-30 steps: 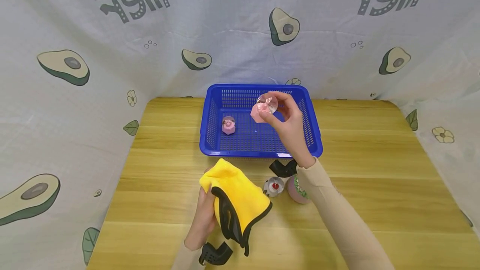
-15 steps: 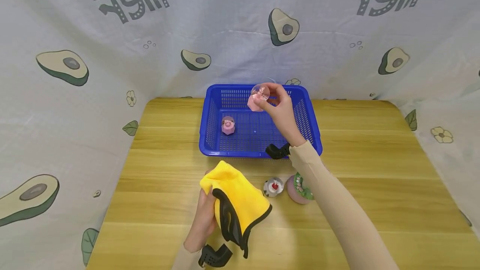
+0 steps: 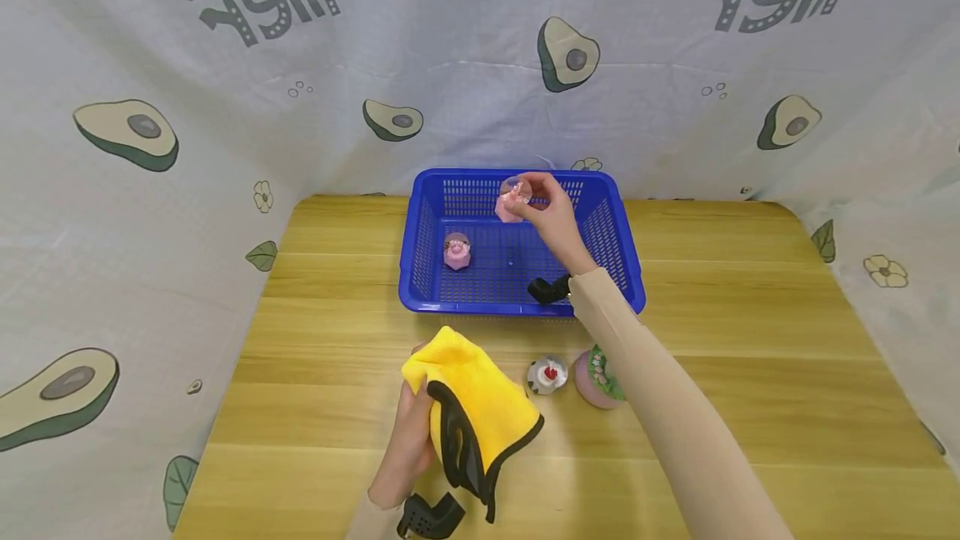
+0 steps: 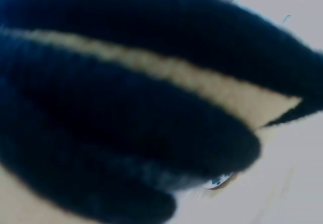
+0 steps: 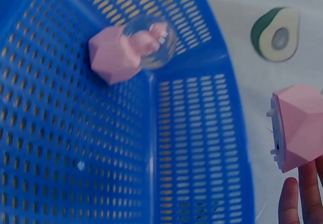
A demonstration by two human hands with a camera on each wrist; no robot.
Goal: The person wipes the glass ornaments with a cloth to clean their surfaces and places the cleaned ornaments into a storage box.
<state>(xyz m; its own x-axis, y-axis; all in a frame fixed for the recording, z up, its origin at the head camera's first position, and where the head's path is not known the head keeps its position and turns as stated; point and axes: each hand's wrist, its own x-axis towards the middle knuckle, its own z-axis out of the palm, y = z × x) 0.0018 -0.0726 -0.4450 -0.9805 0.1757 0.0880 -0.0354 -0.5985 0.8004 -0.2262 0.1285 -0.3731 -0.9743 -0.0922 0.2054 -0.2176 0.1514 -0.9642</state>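
My right hand [image 3: 553, 211] pinches a small snow globe [image 3: 513, 200] with a pink faceted base and a clear dome, above the back part of the blue basket [image 3: 498, 282]. In the right wrist view the underside of its pink base [image 5: 302, 125] is turned toward the basket, with fingertips [image 5: 288, 199] beside it. A similar pink snow globe [image 3: 457, 252] stands at the left inside the basket. My left hand [image 3: 408, 436] grips a folded yellow cloth [image 3: 483, 402] with black edging, close over the table. Dark folds of this cloth [image 4: 126, 113] fill most of the left wrist view.
On the wooden table [image 3: 315, 357], in front of the basket, stands a clear-domed globe [image 3: 547, 374] with a red piece inside. Right beside it is a pink round thing with a green top [image 3: 596, 377], partly under my right forearm. A printed curtain [image 3: 480, 65] hangs behind the table.
My right hand has moved forward and slightly left over the basket with the snow globe, uncovering more of the green-topped thing. The left hand and cloth have hardly moved.
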